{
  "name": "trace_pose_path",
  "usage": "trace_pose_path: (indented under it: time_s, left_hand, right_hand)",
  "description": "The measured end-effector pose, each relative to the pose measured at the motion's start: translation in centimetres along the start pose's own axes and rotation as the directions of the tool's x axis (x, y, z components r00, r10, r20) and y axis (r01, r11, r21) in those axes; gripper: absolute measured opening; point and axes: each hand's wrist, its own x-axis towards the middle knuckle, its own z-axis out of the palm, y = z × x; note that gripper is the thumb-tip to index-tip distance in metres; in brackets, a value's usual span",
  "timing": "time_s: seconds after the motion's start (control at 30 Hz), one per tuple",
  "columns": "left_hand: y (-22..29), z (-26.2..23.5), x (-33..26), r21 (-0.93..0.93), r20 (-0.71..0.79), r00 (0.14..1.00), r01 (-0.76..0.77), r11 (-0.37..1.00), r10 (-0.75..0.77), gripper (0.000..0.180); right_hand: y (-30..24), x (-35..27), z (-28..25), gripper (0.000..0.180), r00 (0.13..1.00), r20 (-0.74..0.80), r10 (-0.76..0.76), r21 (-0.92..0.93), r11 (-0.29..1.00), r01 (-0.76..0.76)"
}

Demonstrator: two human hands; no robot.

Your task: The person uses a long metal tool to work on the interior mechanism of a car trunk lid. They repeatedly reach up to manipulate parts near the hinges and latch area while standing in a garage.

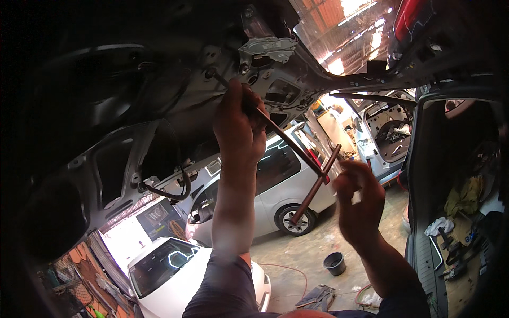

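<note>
Overhead, the inner side of a dark raised tailgate (114, 153) fills the upper left. My left hand (238, 124) is wrapped around the shaft of a long T-handle wrench (289, 140), close to its working end. That end meets a round fastener (211, 73) on the tailgate's metal; the exact fit is too small to tell. Toward the lower right slopes the shaft, ending in the crossbar. My right hand (363, 204) is just beside the crossbar, its fingers bent and apart, holding nothing. A silver metal bracket or motor unit (269, 49) is mounted near the fastener.
A tailgate strut (374, 98) spans the upper right. The open cargo area (461, 212) at right holds cloths and loose parts. Beyond stand a silver van (270, 177), a white car (164, 265) and a stripped car door (389, 130). A black bucket (334, 263) sits on the floor.
</note>
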Motion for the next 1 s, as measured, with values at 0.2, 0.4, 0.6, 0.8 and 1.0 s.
trace_pose_path:
  time_s: [0.2, 0.4, 0.6, 0.8, 1.0]
  left_hand:
    - [0.4, -0.8, -0.3, 0.093, -0.012, 0.998, -0.054, 0.994, 0.055, 0.030]
    - [0.0, -1.2, 0.3, 0.085, 0.031, 0.997, -0.069, 0.994, 0.067, 0.029]
    - [0.0, -0.2, 0.7, 0.074, 0.016, 0.998, -0.060, 0.995, 0.059, 0.029]
    - [-0.3, -0.8, 0.9, 0.044, 0.039, 0.995, -0.092, 0.995, 0.090, 0.028]
    - [-0.3, 0.0, 1.4, 0.034, -0.013, 0.994, -0.108, 0.994, 0.109, 0.027]
  right_hand:
    - [-0.1, 0.3, 0.6, 0.016, 0.930, 0.257, 0.261, 0.244, 0.914, -0.324]
    - [-1.4, -1.3, 1.2, 0.021, 0.943, 0.184, -0.277, -0.224, 0.922, 0.315]
    - [0.4, 0.5, -0.7, 0.041, 0.604, 0.624, 0.495, 0.508, 0.331, -0.796]
    - [-1.3, -0.7, 0.6, 0.023, 0.935, 0.111, -0.338, -0.350, 0.867, 0.355]
    - [-0.5, 0.3, -0.3, 0.035, 0.817, 0.353, 0.456, 0.296, 0.774, -0.559]
